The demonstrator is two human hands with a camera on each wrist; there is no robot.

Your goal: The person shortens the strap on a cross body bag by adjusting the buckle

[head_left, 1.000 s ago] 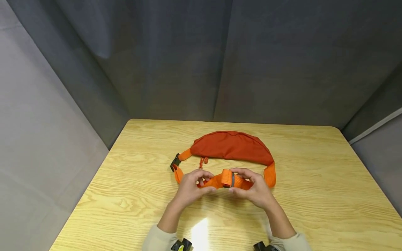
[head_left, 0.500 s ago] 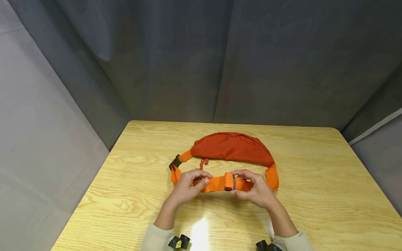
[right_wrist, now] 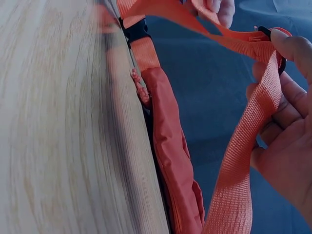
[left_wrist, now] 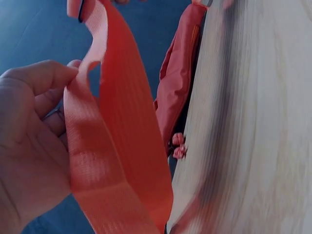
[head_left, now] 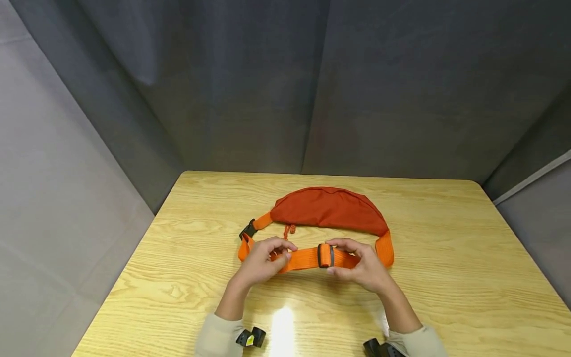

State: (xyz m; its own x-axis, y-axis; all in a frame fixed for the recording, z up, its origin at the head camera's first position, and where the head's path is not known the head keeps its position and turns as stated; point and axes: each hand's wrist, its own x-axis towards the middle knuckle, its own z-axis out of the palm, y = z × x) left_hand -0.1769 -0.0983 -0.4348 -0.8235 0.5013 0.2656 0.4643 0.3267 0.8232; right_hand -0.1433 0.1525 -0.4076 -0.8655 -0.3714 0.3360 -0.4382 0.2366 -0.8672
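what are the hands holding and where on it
Both grip the orange webbing strap of the rust-orange fabric waist bag: the left hand near its left end, the right hand at the dark slider.

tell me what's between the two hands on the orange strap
In the head view, a bare run of flat orange webbing strap and a dark slider buckle beside the right hand; left hand.

No readable text, label or number anywhere

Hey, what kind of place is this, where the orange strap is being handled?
Probably a curtained-off recording booth, not a home: grey drapes close in a bare wooden table, and only a waist bag lies on it.
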